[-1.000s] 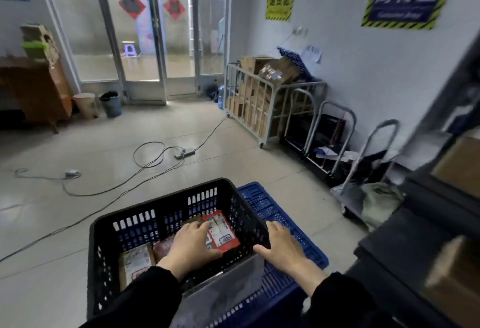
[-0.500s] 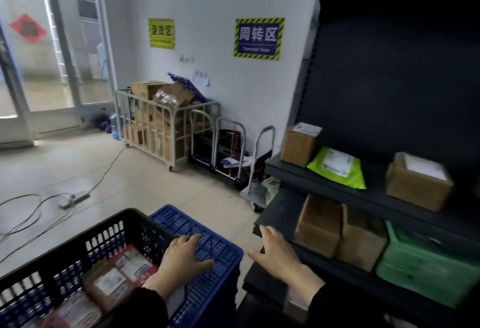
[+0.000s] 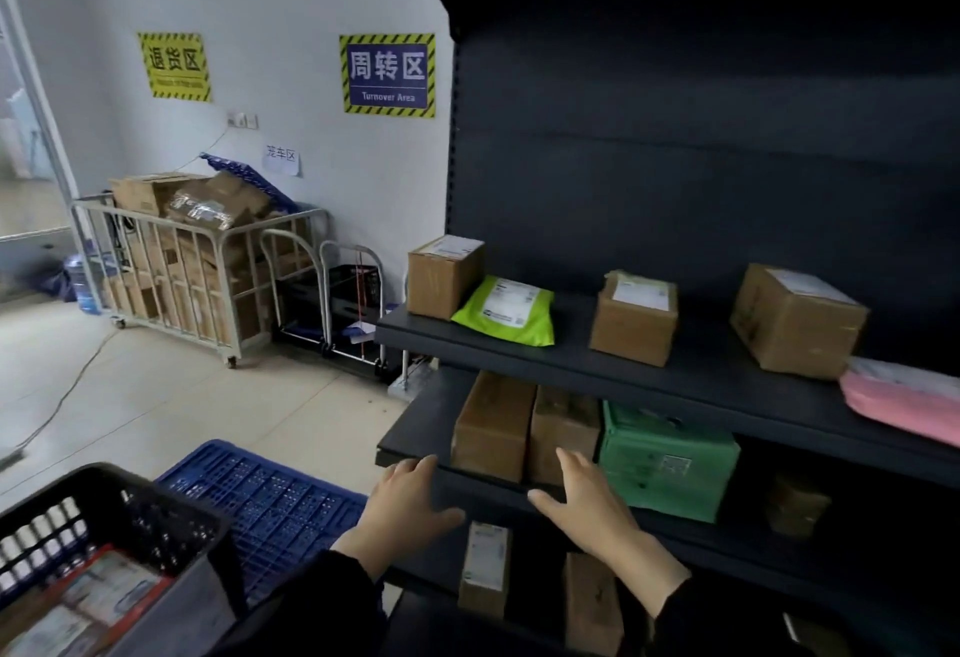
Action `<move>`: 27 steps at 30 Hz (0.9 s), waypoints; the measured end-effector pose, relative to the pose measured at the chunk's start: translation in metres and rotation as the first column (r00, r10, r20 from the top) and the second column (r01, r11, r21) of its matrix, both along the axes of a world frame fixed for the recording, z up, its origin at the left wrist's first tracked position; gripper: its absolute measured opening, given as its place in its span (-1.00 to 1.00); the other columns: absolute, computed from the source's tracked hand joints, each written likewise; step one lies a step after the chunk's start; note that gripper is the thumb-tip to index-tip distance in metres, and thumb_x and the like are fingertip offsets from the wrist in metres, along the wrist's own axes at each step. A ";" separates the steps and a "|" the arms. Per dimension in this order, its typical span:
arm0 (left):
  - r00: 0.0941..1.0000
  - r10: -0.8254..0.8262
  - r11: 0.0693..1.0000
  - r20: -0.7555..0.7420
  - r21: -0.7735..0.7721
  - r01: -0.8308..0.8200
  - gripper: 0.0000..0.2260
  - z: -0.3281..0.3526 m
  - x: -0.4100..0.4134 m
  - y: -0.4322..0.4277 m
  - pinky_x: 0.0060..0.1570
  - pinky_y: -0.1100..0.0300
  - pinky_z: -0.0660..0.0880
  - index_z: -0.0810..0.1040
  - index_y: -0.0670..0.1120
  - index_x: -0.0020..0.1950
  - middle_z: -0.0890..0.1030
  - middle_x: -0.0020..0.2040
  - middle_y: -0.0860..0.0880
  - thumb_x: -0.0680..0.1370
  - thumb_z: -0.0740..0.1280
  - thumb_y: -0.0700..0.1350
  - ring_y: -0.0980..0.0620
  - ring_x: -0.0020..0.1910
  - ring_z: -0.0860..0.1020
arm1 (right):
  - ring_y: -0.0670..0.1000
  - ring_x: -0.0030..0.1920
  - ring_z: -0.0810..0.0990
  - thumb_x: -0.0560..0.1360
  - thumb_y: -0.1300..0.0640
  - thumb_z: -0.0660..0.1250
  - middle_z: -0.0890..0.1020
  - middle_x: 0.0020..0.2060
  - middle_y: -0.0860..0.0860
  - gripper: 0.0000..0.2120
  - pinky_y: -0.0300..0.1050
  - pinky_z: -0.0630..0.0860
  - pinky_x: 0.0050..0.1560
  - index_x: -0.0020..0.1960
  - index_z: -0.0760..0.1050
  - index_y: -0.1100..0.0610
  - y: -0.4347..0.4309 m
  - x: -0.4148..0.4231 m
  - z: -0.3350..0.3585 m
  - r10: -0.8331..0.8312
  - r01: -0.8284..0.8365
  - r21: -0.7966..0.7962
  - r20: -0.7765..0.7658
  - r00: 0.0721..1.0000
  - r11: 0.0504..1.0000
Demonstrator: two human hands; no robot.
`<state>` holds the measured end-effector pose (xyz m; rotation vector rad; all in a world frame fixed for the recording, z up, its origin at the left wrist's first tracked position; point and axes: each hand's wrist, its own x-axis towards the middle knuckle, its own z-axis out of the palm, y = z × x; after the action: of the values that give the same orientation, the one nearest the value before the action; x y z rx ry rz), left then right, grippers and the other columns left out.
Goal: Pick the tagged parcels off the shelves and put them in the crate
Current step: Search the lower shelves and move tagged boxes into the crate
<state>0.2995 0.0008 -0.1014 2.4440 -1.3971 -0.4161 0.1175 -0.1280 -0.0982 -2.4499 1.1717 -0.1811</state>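
Shelf unit [image 3: 571,370], dark, three tiers in view. Top tier: small brown box [image 3: 441,277], green mailer bag [image 3: 506,310], second brown box [image 3: 636,318], large brown box [image 3: 795,321], each with a white label facing up, and a pink mailer bag [image 3: 904,396] cut off at the far right. Middle tier: left tall box [image 3: 493,427] and right tall box [image 3: 563,427] standing side by side and touching, with a green box [image 3: 670,469] just beside them. Bottom tier: narrow labelled box [image 3: 485,568] and low brown box [image 3: 592,599], both partly hidden. Black crate [image 3: 171,526]: lower left, well apart from the shelves, already holding several parcels. Blue crate [image 3: 260,500]: between the black crate and the shelf unit. Left hand [image 3: 410,505]: fingers straight, holding nothing, at the front lip of the middle tier. Right hand [image 3: 587,505]: fingers extended, empty, in front of the right tall box; whether it touches cannot be told. Step judged: reaching for a middle-tier parcel. Hazards: the tall boxes stand pressed together near the shelf edge, so drawing one out may drag its neighbour off the lip. No tag shows on their front faces, so the wrong parcel could be taken. The black crate lies low and off to the side, so a tall box carried loosely could slip on the way.
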 end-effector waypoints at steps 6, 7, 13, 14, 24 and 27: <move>0.999 0.034 0.999 -0.018 -0.031 -0.034 -0.29 -0.003 -0.033 -0.034 0.35 0.01 0.31 0.20 -0.02 0.47 0.35 0.41 -0.08 0.42 0.33 0.21 -0.12 0.42 0.27 | 0.00 0.50 0.10 0.53 -0.20 0.16 0.09 0.52 0.00 -0.28 -0.11 0.16 0.42 0.53 -0.03 0.10 -0.035 -0.037 -0.005 -0.008 0.008 0.008 0.016 1.000 1.000; 0.999 0.038 0.999 -0.027 -0.031 -0.039 -0.29 -0.005 -0.036 -0.039 0.35 0.01 0.31 0.19 -0.03 0.48 0.35 0.42 -0.08 0.42 0.33 0.21 -0.12 0.42 0.27 | 0.00 0.50 0.12 0.53 -0.20 0.16 0.10 0.52 0.00 -0.29 -0.12 0.17 0.42 0.53 -0.02 0.10 -0.039 -0.041 -0.005 -0.007 0.007 0.008 0.019 1.000 1.000; 0.994 0.056 0.996 -0.099 -0.061 -0.062 -0.33 -0.012 -0.040 -0.061 0.32 0.06 0.29 0.23 -0.05 0.45 0.36 0.39 -0.08 0.43 0.36 0.16 -0.13 0.41 0.26 | 0.00 0.49 0.13 0.55 -0.18 0.15 0.12 0.51 0.00 -0.30 -0.14 0.16 0.42 0.53 -0.01 0.12 -0.055 -0.048 -0.011 -0.019 0.018 0.025 0.020 1.000 1.000; 0.993 0.057 0.996 -0.107 -0.067 -0.065 -0.34 -0.013 -0.037 -0.066 0.32 0.06 0.28 0.24 -0.06 0.44 0.35 0.40 -0.09 0.43 0.36 0.15 -0.13 0.41 0.25 | 0.00 0.49 0.13 0.55 -0.18 0.15 0.12 0.51 0.00 -0.30 -0.14 0.15 0.42 0.53 -0.02 0.13 -0.057 -0.047 -0.012 -0.024 0.024 0.027 0.020 1.000 0.999; 0.989 0.093 0.992 -0.115 -0.079 -0.102 -0.22 -0.031 0.006 -0.130 0.42 0.01 0.24 0.06 -0.06 0.53 0.17 0.52 -0.08 0.42 0.33 0.15 -0.11 0.49 0.13 | 0.00 0.50 0.10 0.55 -0.18 0.14 0.10 0.52 0.02 -0.28 -0.15 0.14 0.44 0.53 -0.02 0.17 -0.079 0.001 -0.032 -0.161 0.158 0.077 0.043 0.986 0.985; 0.991 0.100 0.995 -0.093 -0.019 -0.103 -0.18 -0.041 0.019 -0.151 0.45 -0.01 0.14 0.02 -0.06 0.54 0.06 0.55 -0.13 0.41 0.31 0.20 -0.14 0.53 0.03 | 0.02 0.51 0.08 0.54 -0.19 0.13 0.08 0.52 0.04 -0.29 -0.14 0.16 0.45 0.52 0.00 0.17 -0.086 0.023 -0.038 -0.231 0.230 0.047 0.038 0.972 0.972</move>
<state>0.3181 -0.1501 -0.1424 2.4317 -1.2279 -0.4793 0.1403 -0.2136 -0.1366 -2.2578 1.4248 -0.2725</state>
